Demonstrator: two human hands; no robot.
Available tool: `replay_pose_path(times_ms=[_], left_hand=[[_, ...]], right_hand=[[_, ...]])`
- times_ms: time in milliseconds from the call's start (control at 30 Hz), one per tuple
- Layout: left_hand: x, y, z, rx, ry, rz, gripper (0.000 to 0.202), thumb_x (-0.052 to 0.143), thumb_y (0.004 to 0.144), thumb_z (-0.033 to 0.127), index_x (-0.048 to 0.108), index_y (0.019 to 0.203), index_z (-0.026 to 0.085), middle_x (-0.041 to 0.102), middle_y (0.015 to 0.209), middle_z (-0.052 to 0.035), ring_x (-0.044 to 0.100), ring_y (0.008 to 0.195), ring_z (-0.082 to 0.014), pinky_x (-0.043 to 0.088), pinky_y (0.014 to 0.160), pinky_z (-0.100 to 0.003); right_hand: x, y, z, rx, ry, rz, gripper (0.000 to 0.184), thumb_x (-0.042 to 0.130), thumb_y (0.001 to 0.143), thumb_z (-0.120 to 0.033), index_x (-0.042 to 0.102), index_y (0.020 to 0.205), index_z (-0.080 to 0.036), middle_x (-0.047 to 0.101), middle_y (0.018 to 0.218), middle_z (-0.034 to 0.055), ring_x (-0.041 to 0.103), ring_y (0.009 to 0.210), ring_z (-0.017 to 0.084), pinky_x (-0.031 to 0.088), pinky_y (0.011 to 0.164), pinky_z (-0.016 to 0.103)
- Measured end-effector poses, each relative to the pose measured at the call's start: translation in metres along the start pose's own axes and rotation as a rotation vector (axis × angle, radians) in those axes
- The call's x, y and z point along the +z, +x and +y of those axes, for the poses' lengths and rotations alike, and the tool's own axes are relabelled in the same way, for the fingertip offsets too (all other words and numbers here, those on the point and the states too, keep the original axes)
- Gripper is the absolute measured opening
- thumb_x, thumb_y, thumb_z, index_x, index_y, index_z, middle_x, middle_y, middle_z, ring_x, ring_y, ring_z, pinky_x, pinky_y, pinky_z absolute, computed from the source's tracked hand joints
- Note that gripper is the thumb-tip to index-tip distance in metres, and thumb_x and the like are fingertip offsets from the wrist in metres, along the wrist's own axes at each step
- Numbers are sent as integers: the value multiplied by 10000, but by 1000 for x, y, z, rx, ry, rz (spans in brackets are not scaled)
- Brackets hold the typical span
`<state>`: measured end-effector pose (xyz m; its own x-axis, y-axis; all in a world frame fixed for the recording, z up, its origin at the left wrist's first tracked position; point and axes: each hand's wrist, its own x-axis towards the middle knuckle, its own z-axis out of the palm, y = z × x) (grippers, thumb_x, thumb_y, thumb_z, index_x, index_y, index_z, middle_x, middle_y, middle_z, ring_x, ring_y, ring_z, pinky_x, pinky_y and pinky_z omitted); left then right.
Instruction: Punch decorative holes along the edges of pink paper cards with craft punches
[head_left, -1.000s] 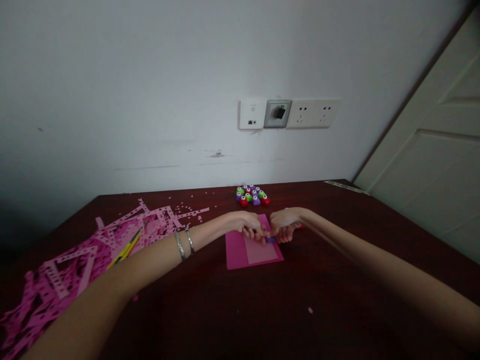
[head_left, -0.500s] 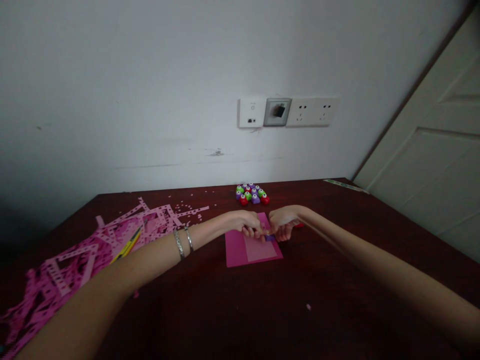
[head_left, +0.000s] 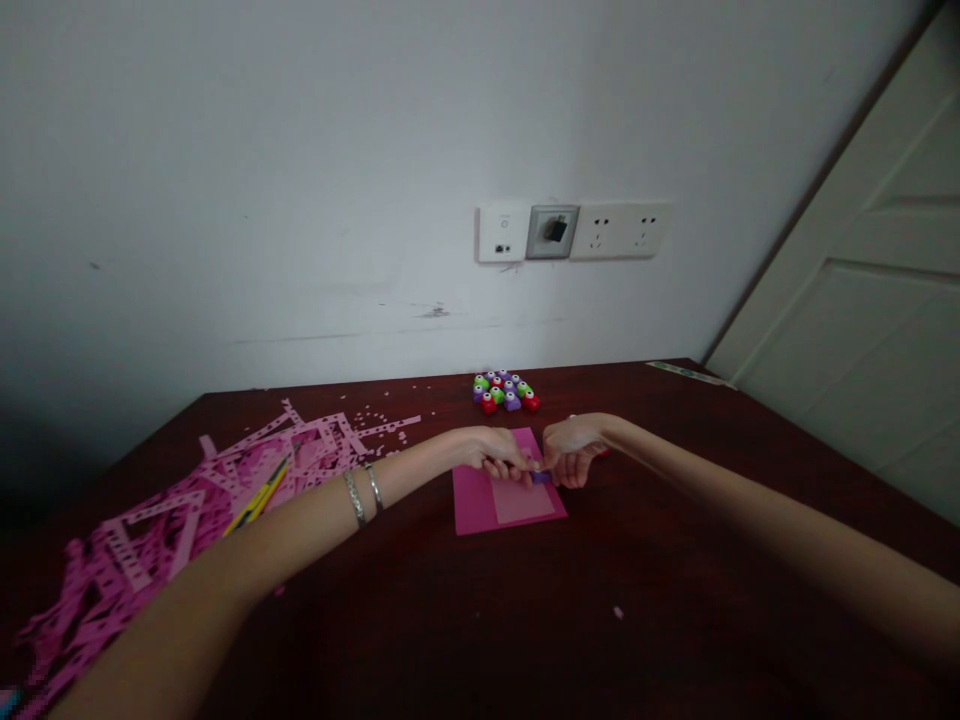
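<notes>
A small purple craft punch (head_left: 541, 477) sits over the right part of a light pink paper (head_left: 517, 504), which lies on a larger deep pink sheet (head_left: 472, 512). My left hand (head_left: 491, 450) is closed, its fingertips on the left side of the punch, just above the paper. From the other side my right hand (head_left: 576, 450) grips the punch with curled fingers. Both hands' fingertips meet at it and hide most of its body. Whether the paper's edge is inside the punch, I cannot tell.
Several red, green and purple punches (head_left: 506, 392) with white tops stand near the wall. Left lies a heap of punched pink paper strips (head_left: 161, 530) with a yellow cutter (head_left: 259, 497). Something red peeks out behind my right wrist. A patterned strip (head_left: 690, 374) lies at the far right.
The view has shifted slightly. Both hands stay at the purple punch, with only a small shift of the fingers; the papers stay in place.
</notes>
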<state>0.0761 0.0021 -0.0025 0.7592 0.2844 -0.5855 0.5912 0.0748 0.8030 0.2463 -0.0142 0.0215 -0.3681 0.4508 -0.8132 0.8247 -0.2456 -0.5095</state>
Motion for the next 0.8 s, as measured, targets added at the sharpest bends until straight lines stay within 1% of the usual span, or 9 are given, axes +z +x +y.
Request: replay_pose_path(times_ms=[133,233,367,500,800], left_hand=[[-1,-4,-3,8,-22,-41,418,666,655,521,677,722,109,429,568,4,203,416,-21,132,387,-190],[-1,-4,-5,53,42,-62,472,616,686,566,682,800,113,411,560,8,182,422,-30,164,396,-193],[0,-3,-7,65,82,-44,524,591,691,594,680,867,108,406,563,9,187,433,-40,210,414,-206],[1,-4,-5,21,44,19,489,628,668,558,677,831,101,432,577,7,210,431,-34,162,410,-203],[4,-9,3,-20,29,50,380,617,706,471,676,759,99,455,570,8,230,412,-22,130,388,-182]], right_hand=[[3,-6,2,-46,33,5,247,563,778,-289,594,653,-78,622,569,54,605,487,115,536,535,232],[5,-10,5,-75,62,6,289,598,765,-344,593,654,-77,616,562,54,599,479,115,538,539,236],[7,-12,9,-99,77,2,370,626,746,-431,588,669,-71,615,568,46,594,480,109,541,545,238],[9,-12,14,-139,100,4,451,638,715,-516,582,676,-70,616,568,40,596,475,109,541,525,232],[11,-10,21,-193,102,36,478,616,728,-537,582,658,-65,621,581,43,601,459,107,538,488,218]])
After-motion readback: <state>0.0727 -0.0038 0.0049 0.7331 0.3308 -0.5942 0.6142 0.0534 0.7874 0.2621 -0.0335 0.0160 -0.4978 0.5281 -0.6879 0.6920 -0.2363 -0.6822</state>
